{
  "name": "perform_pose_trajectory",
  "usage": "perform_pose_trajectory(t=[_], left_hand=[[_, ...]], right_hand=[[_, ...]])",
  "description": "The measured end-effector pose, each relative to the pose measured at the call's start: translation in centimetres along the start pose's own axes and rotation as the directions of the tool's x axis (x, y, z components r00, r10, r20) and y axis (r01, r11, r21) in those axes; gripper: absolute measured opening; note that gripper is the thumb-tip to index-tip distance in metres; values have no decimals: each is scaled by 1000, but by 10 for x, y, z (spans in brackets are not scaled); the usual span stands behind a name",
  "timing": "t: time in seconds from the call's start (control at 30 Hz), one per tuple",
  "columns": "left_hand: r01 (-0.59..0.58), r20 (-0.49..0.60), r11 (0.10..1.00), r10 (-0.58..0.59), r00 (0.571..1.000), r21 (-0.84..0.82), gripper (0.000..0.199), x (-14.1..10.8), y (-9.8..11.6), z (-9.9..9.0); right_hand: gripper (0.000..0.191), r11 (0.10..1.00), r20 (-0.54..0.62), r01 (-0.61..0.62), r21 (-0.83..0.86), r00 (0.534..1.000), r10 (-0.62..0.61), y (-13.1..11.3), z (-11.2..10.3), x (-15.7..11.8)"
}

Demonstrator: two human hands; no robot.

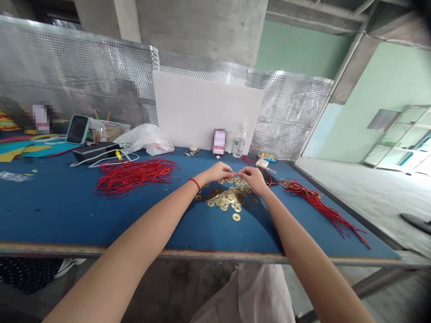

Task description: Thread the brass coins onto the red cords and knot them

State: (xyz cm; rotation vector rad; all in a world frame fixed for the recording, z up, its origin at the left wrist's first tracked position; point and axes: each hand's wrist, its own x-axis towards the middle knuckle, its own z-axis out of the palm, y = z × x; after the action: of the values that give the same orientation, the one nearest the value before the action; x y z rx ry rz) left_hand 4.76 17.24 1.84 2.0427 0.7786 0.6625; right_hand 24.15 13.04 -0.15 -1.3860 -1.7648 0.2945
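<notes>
Dozens of coins (pixel 230 197) were strewn on the blue table (pixel 67 206), perforated panels (pixel 286 112) behind, green wall (pixel 373 89) at right; a small reddish piece (pixel 235 174) was being pinched by left hand (pixel 218 172) and right hand (pixel 254 178).

"What to make of the coins (pixel 230 197)?"

"Round, gold-coloured, holed; heaped loosely, overlapping, on the blue tabletop (pixel 134 224)."

"And of the red cords (pixel 134 177)?"

"Tangled left of the coins; at right, gathered in a coin-trimmed bundle (pixel 323 208)."

"Pinched between left hand (pixel 218 172) and right hand (pixel 254 178)?"

"A small piece (pixel 235 174), unclear."
</notes>
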Motion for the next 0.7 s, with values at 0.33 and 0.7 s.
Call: perform_pose_trajectory(t=[0.33, 0.7], left_hand=[[56, -59, 967, -73, 996, -249, 18, 0, 2, -2], [104, -4, 932, -113, 994, -348, 14, 2, -2, -5]], right_hand=[[6, 946, 42, 277, -167, 961, -274, -20, -3, -9], [9, 933, 15, 243, -267, 969, -248, -17, 1, -9]])
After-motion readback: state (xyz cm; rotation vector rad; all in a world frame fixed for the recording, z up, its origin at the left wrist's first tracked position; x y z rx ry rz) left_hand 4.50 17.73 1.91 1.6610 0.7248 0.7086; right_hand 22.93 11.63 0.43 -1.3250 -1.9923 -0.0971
